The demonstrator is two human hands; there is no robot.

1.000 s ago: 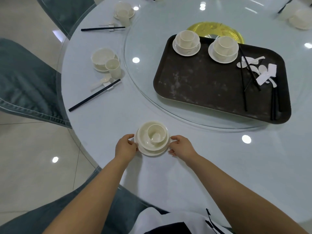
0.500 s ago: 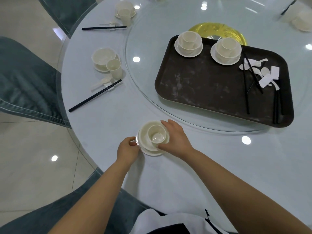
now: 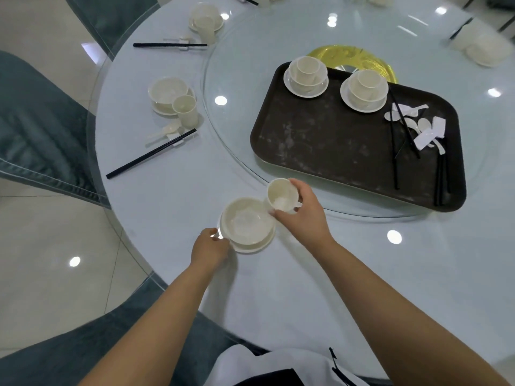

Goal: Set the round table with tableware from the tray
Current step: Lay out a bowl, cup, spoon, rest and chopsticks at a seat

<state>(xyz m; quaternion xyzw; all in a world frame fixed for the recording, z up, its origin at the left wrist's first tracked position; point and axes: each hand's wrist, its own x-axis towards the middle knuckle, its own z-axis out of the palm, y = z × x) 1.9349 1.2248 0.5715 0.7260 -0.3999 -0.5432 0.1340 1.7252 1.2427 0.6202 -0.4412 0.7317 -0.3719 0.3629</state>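
Your right hand (image 3: 302,215) has its fingers (image 3: 299,188) curled around one cream cup (image 3: 280,195), tilted with its mouth toward you, held just above the far right rim of the bowl (image 3: 246,220). Your left hand (image 3: 209,246) pinches the near left rim of the saucer (image 3: 250,247) that carries that bowl, fingers narrow on the edge. This one bowl-and-saucer sits near the near edge of the surface (image 3: 278,288), between you and the glass turntable (image 3: 231,65). On the turntable lies one dark tray (image 3: 328,140); at its far edge stand two stacked sets (image 3: 306,76), each a cup in a bowl on a saucer, and at its right end lie several black chopsticks (image 3: 394,162), white spoons (image 3: 408,111) and rests, too tangled to count. Along the left edge of the surface are two laid places: the nearer place (image 3: 172,98) has one bowl on a saucer, one cup, one spoon and a pair of chopsticks on a rest; the farther place (image 3: 206,22) shows the same kinds. More white ware (image 3: 483,50) sits at the far right edge, blurred.
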